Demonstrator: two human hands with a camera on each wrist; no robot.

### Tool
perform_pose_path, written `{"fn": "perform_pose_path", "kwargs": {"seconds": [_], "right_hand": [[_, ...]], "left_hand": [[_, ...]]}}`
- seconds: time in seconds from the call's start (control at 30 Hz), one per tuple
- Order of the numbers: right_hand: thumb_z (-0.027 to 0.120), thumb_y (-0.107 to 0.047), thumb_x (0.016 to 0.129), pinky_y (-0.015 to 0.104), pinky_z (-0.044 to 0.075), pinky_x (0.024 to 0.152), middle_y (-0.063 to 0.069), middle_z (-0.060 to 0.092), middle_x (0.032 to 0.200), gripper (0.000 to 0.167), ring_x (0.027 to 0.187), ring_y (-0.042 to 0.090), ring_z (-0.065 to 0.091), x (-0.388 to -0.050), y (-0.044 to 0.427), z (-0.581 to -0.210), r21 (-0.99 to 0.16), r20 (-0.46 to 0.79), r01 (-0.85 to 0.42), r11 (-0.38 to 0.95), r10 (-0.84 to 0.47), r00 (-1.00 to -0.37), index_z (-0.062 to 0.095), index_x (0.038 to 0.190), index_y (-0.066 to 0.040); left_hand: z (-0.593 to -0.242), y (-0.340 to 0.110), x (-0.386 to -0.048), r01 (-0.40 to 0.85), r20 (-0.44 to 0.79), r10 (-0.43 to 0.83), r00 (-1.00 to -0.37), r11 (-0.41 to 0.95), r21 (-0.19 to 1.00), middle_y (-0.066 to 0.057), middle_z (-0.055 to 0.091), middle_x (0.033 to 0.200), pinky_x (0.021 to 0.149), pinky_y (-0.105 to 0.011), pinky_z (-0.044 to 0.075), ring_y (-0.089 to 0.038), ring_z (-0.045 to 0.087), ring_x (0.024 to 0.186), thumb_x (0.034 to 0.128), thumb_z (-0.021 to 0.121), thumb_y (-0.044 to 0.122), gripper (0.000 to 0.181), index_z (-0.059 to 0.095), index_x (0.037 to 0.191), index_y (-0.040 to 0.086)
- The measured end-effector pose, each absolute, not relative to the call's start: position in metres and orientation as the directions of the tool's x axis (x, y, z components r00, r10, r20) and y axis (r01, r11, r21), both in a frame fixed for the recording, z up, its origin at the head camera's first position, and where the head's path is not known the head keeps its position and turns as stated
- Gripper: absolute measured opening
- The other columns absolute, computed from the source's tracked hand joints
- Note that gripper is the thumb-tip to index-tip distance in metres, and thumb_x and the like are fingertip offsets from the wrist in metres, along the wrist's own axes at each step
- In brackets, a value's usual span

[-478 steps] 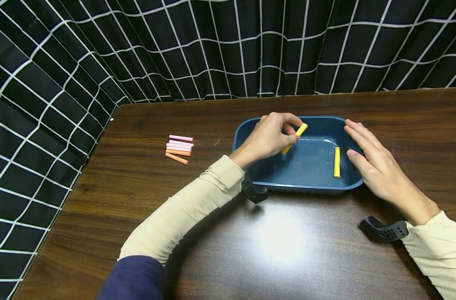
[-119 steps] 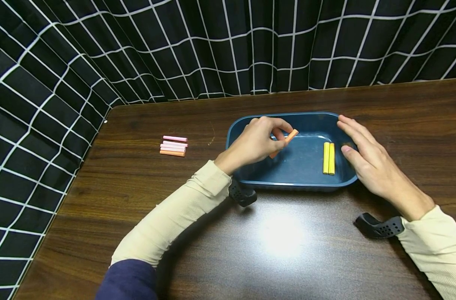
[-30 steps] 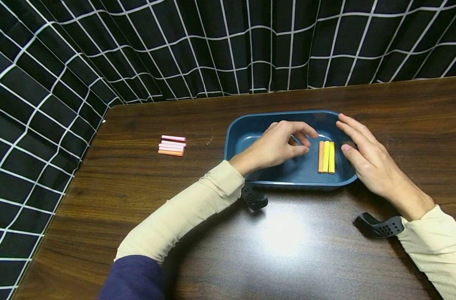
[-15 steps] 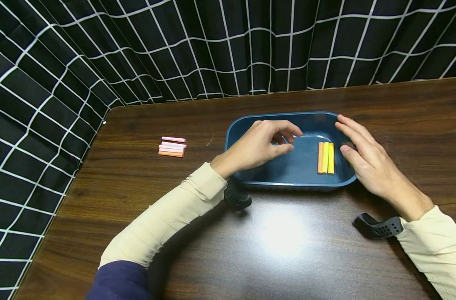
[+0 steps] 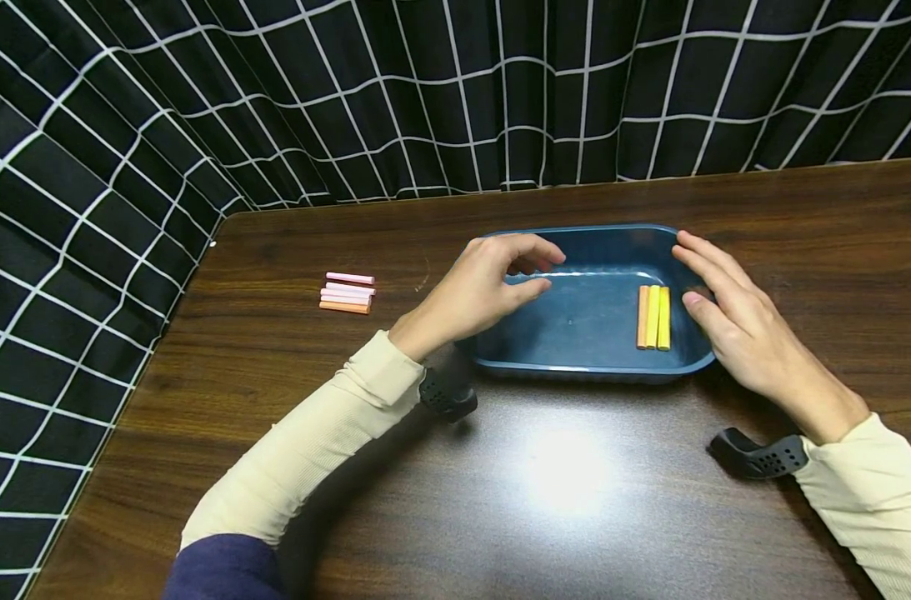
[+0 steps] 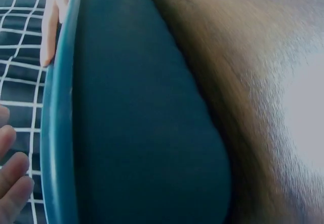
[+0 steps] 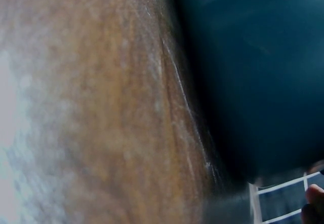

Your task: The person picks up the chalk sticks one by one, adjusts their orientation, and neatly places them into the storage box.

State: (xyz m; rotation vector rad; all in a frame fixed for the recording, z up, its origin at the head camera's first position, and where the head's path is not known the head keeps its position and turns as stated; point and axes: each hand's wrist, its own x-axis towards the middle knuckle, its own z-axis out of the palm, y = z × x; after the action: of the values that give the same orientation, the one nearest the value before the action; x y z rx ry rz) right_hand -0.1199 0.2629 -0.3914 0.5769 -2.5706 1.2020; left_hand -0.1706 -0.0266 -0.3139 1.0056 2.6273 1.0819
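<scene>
A blue plastic tray (image 5: 568,368) stands on the wooden table. In its right part lie an orange chalk stick (image 5: 643,317) and two yellow chalk sticks (image 5: 658,317), side by side. My left hand (image 5: 478,283) hovers over the tray's left end, fingers loosely bent, nothing between thumb and fingertips. At the tray's right end rests my right hand (image 5: 748,325), fingers straight along the rim. Left of the tray, several pink chalk sticks (image 5: 348,289) and one orange chalk stick (image 5: 344,307) lie on the table. The wrist views show mostly the tray's outer wall (image 6: 136,107).
Black cloth with a white grid (image 5: 425,100) hangs behind the table (image 5: 275,400) and along its left side. A bright light reflection (image 5: 568,475) shows on the tabletop in front of the tray. Both wrists wear dark bands (image 5: 758,454).
The orange chalk stick that my left hand held now lies beside the yellow ones, which were laid down earlier. My left hand then moved left, released. The right hand stays at the tray's end.
</scene>
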Motion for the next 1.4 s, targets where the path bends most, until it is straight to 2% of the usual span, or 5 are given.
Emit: {"fn": "perform_pose_path", "kwargs": {"seconds": [0.47,0.7,0.87,1.13,1.4], "right_hand": [[0.044,-0.005,0.1,0.007,0.015,0.112,0.013,0.032,0.16,0.049,0.145,-0.004,0.023,-0.12,0.263,-0.391,-0.674,0.38,-0.452,0.585,-0.249,-0.891,0.04,0.148,0.001],[0.044,-0.005,0.101,0.007,0.015,0.112,0.012,0.031,0.161,0.049,0.145,-0.004,0.023,-0.121,0.263,-0.391,-0.675,0.374,-0.448,0.586,-0.252,-0.893,0.039,0.149,0.001],[0.044,-0.006,0.101,0.007,0.015,0.113,0.013,0.031,0.161,0.049,0.145,-0.004,0.023,-0.121,0.263,-0.392,-0.677,0.369,-0.444,0.587,-0.252,-0.895,0.039,0.149,0.001],[0.044,-0.005,0.1,0.006,0.015,0.112,0.012,0.032,0.161,0.049,0.145,-0.004,0.025,-0.12,0.263,-0.392,-0.68,0.374,-0.443,0.584,-0.244,-0.895,0.04,0.148,0.001],[0.044,-0.005,0.1,0.006,0.015,0.112,0.012,0.032,0.161,0.049,0.145,-0.004,0.024,-0.121,0.264,-0.392,-0.68,0.374,-0.447,0.582,-0.249,-0.893,0.04,0.148,0.001]], "left_hand": [[-0.313,-0.062,-0.17,0.505,0.164,0.543,-0.823,0.57,0.648,-0.008,0.071,0.119,0.099,-0.029,0.051,-0.018,0.065,0.111,0.0928,0.067,0.006,0.026,0.069,0.119,0.004],[-0.313,-0.079,-0.17,0.493,0.171,0.519,-0.838,0.583,0.646,-0.009,0.071,0.117,0.091,-0.033,0.053,-0.019,0.065,0.108,0.092,0.067,0.005,0.026,0.069,0.118,0.004],[-0.314,-0.09,-0.171,0.502,0.187,0.514,-0.837,0.587,0.635,-0.009,0.071,0.117,0.097,-0.033,0.052,-0.02,0.065,0.109,0.0914,0.067,0.004,0.025,0.07,0.117,0.004],[-0.315,-0.107,-0.172,0.508,0.2,0.5,-0.843,0.616,0.602,-0.009,0.072,0.115,0.097,-0.034,0.05,-0.019,0.065,0.11,0.0902,0.069,0.004,0.025,0.071,0.116,0.004],[-0.316,-0.126,-0.173,0.504,0.196,0.49,-0.849,0.642,0.577,-0.012,0.071,0.117,0.1,-0.041,0.048,-0.023,0.063,0.115,0.0904,0.068,0.005,0.026,0.07,0.116,0.002]]}}
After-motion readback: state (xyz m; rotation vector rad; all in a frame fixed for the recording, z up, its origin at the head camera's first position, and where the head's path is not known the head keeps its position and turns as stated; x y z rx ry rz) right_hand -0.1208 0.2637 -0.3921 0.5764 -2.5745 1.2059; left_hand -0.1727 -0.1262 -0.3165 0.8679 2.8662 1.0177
